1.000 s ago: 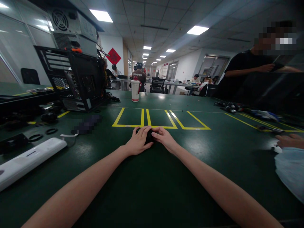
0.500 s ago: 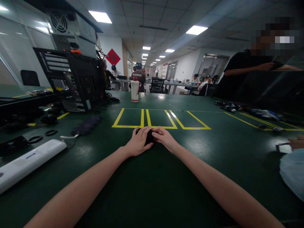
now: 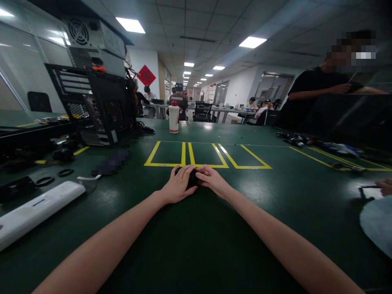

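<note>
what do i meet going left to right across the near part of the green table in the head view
White oblong device → dark pixelated item → left hand → black object, partly covered by it → right hand → another person's hand.

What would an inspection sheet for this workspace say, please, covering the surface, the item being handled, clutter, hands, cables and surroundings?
Surface: green tabletop with yellow tape outlines.
Job's things: small black object, mostly covered by fingers; its kind cannot be told.
Clutter: long white device and black computer case on the left; white cup with red top beyond the tape.
Hands: left hand over the object; right hand with fingertips at its right side.
Cables: dark cables beside the case; white cord near the white device.
Surroundings: person in a dark top at right; others seated farther back.
</note>
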`<state>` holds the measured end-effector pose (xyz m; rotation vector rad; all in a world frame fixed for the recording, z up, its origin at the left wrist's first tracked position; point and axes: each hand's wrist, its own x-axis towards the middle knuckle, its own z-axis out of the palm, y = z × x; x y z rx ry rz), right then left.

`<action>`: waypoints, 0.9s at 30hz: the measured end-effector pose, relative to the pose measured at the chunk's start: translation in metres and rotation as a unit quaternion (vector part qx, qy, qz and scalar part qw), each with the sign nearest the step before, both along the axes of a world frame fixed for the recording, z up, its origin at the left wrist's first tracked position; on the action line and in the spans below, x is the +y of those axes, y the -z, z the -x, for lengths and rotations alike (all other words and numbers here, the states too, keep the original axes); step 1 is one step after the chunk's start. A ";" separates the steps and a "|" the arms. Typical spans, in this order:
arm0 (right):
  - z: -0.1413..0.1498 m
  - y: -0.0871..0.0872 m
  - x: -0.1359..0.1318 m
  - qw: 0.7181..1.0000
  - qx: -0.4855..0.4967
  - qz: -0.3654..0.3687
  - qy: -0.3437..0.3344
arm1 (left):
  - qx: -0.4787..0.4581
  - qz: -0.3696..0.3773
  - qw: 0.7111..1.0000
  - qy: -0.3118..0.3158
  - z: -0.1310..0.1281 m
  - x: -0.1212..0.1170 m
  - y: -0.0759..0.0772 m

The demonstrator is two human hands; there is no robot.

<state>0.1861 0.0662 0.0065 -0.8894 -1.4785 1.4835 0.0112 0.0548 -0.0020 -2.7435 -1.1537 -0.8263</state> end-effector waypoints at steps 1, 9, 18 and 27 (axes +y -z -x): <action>0.001 0.000 0.001 1.000 0.002 0.003 0.009 | 0.001 0.000 1.000 0.000 0.000 0.000 0.000; -0.003 -0.001 0.002 1.000 -0.018 -0.014 -0.011 | 0.005 -0.003 1.000 -0.005 0.000 -0.001 -0.001; 0.003 0.003 0.004 0.999 0.012 0.021 0.021 | 0.005 -0.001 1.000 -0.007 0.000 -0.002 -0.003; 0.000 0.003 0.000 0.999 0.013 -0.031 0.001 | 0.005 0.001 1.000 -0.002 0.000 -0.002 -0.003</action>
